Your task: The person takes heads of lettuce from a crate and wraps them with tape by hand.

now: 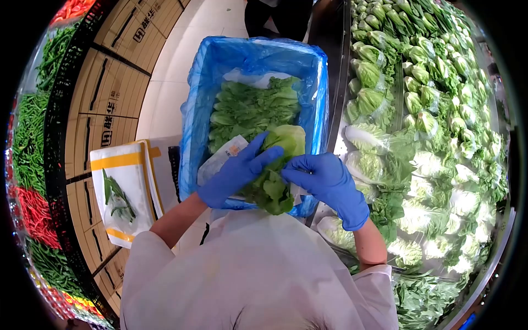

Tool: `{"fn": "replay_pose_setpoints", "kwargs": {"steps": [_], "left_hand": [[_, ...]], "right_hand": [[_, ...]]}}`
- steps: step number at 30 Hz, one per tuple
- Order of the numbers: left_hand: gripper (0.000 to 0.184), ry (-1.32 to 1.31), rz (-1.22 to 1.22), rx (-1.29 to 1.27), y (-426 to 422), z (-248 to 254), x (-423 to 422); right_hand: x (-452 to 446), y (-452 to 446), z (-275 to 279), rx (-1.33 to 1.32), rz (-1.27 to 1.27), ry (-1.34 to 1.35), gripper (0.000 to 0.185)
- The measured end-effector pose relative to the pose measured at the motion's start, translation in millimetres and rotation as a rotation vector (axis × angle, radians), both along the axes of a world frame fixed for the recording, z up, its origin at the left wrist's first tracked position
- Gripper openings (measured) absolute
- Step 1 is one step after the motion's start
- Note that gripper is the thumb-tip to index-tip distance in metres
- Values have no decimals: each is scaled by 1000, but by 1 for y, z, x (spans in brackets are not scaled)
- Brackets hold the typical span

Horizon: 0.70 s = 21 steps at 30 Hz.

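A head of leafy green lettuce [290, 142] is held over the near end of a blue-lined crate [190, 118]. My left hand [237, 168], in a blue glove, is wrapped round the lettuce from the left. From the right, my right hand [329, 182], also gloved in blue, pinches at the edge of its leaves; the fingertips are partly hidden. More green lettuce [256, 107] lies in rows inside the crate. Beside my left hand a clear plastic wrapper with a printed label [234, 146] lies at the crate's near left.
On the right, a sloping display [347, 66] bears cabbages [418, 214] and leafy greens. To the left, a folded white foam-like sheet [126, 159] with yellow tape carries loose leaves [116, 195]. Cardboard boxes [113, 82] line a stand of peppers [36, 214]. A person's dark-clothed legs [275, 19] stand beyond the crate.
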<state>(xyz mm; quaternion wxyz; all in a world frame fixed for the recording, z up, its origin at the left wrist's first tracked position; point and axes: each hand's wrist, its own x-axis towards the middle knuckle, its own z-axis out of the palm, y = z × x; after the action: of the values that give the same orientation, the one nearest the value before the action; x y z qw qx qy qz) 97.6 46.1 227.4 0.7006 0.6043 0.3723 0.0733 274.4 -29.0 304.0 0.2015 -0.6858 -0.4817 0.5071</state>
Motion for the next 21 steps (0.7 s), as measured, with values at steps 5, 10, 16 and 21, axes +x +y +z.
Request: {"fn": "replay_pose_setpoints", "kwargs": {"steps": [5,10,16,21], "left_hand": [[74,-150,-259,734,-10,-25,-5],[86,-247,34,-123,-20,-31,11],[83,-181,262,-224,-21,-37,10],[80,-111,330,-198,-22,-28,5]], "right_hand": [[-6,-2,-13,154,111,-330,19],[-10,0,-18,94,156,-439,21],[-2,0,-10,31,79,-380,33],[9,1,2,-31,-18,-176,37]]}}
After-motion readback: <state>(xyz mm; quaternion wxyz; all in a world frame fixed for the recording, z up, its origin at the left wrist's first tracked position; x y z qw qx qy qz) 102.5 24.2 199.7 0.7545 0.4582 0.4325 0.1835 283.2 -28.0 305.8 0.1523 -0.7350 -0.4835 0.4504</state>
